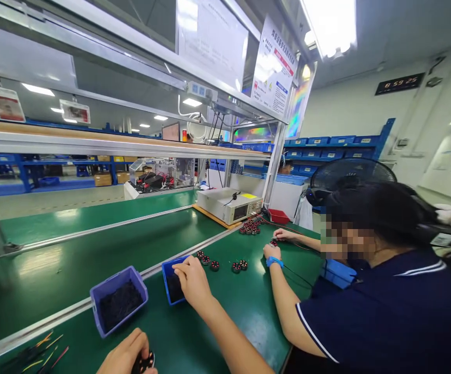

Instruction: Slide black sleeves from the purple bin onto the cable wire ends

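Observation:
My left hand (128,353) is at the bottom edge, its fingers wrapped round a small round motor part (146,362) with copper-coloured windings. Over the right side of a blue bin (167,278) is my right hand (191,278), fingers bent together at the tips; whatever they may pinch is too small to make out. Dark small pieces lie in that bin. To its left stands a purple-blue bin (143,293) filled with black pieces. Several round motor parts (214,265) rest on the green table just beyond my right hand.
A person in a dark shirt (389,311) works at the right, hands on a motor part near a pile of motors (250,227). Behind are a bench instrument (229,205) and red tray (279,216). Coloured wires (44,353) lie bottom left.

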`<state>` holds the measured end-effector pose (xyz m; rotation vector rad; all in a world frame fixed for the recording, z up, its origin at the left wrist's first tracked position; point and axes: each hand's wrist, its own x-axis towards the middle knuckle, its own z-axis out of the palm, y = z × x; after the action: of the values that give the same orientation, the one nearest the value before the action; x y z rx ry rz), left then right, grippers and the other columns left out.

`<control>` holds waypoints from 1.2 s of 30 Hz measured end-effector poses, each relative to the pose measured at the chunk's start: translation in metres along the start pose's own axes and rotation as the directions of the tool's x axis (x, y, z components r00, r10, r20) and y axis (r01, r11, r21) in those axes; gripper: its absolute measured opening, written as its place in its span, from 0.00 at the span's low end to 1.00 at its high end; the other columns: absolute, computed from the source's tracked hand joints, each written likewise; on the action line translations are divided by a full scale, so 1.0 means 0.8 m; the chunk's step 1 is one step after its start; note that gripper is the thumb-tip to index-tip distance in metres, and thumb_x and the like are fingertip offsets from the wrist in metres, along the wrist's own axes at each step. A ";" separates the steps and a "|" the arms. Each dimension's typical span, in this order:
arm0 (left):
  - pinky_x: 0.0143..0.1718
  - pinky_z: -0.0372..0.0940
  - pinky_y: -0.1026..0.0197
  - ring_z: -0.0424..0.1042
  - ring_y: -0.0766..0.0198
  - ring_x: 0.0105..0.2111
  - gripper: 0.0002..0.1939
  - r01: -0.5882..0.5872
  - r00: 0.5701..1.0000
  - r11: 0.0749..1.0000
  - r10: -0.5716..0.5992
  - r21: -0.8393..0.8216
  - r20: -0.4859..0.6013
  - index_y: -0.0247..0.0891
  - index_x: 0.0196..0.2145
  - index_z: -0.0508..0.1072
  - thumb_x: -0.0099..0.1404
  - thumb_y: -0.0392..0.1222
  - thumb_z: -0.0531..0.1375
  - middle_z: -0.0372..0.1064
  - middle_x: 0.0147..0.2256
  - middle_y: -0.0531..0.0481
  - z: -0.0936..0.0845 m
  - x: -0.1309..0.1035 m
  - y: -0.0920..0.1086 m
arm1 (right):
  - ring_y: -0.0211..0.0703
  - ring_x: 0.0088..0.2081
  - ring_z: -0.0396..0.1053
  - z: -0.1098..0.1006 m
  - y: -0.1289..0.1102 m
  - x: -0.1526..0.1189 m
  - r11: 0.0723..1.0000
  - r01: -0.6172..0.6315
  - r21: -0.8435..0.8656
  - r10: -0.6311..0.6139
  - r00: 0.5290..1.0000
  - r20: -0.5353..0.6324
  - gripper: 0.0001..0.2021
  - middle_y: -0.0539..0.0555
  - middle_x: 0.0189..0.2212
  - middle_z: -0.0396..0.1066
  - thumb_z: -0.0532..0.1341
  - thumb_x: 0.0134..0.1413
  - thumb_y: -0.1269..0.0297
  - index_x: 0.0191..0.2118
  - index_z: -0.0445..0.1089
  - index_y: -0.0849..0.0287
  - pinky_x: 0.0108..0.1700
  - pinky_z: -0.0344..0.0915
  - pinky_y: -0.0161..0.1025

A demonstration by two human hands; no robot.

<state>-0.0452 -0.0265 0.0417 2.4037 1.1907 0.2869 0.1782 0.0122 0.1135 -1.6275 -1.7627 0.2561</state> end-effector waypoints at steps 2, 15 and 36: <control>0.41 0.64 0.62 0.72 0.59 0.38 0.07 0.010 1.000 0.999 -0.010 -0.038 -0.007 0.41 0.34 0.65 0.59 0.32 0.59 0.71 0.38 0.50 -0.004 -0.013 0.016 | 0.44 0.45 0.74 -0.003 -0.002 -0.031 0.985 0.015 0.169 -0.016 1.000 0.004 0.10 0.53 0.41 0.78 0.60 0.66 0.69 0.42 0.80 0.54 0.50 0.69 0.39; 0.39 0.58 0.59 0.70 0.56 0.39 0.12 0.202 0.979 0.964 -0.203 -0.170 0.012 0.41 0.36 0.68 0.55 0.39 0.67 0.71 0.39 0.52 -0.014 -0.030 0.058 | 0.46 0.26 0.73 0.059 0.023 -0.158 0.748 -0.292 0.596 0.161 0.951 0.264 0.25 0.57 0.26 0.77 0.64 0.53 0.42 0.37 0.80 0.62 0.22 0.68 0.35; 0.38 0.60 0.59 0.70 0.55 0.38 0.13 0.199 0.980 0.973 -0.198 -0.115 0.021 0.42 0.37 0.67 0.55 0.40 0.66 0.71 0.39 0.51 -0.018 -0.031 0.061 | 0.49 0.33 0.78 0.050 0.013 -0.163 0.937 0.075 0.342 -0.108 0.991 0.079 0.18 0.54 0.32 0.81 0.55 0.68 0.50 0.36 0.78 0.52 0.41 0.74 0.39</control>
<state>-0.0310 -0.0684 0.0775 2.1638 1.3597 0.2735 0.1559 -0.0944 0.0312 -1.3018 -1.7472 0.5699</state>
